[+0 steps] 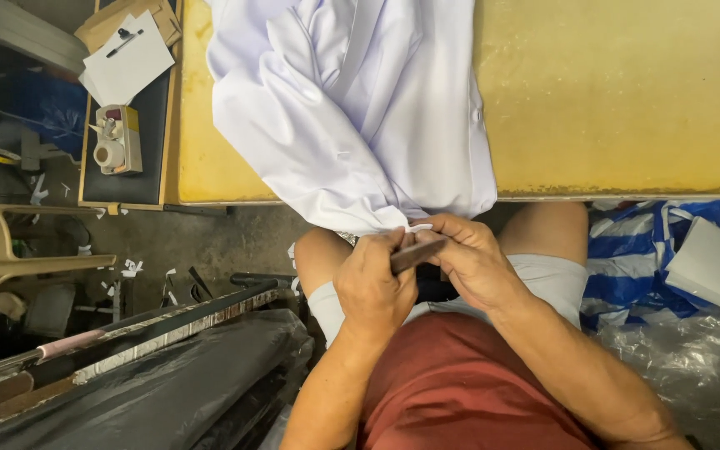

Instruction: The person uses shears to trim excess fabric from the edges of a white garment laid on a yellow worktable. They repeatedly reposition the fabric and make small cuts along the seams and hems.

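Observation:
A white garment (352, 108) lies on a yellow padded table (627, 92) and hangs over its front edge down to my lap. My left hand (374, 287) is closed around a thin dark tool (417, 254), with its fingertips at the garment's lower hem. My right hand (472, 258) pinches a small white strip of the hem (418, 227) and also touches the tool's upper end. Both hands meet just below the table edge, above my knees.
A side board holds white papers with a pen (127, 57) and a small device with a thread cone (117, 140). A beige plastic chair (10, 250) stands left. Black plastic-covered bundles (152, 375) lie lower left; blue-white striped bags (635, 258) and clear plastic lie right.

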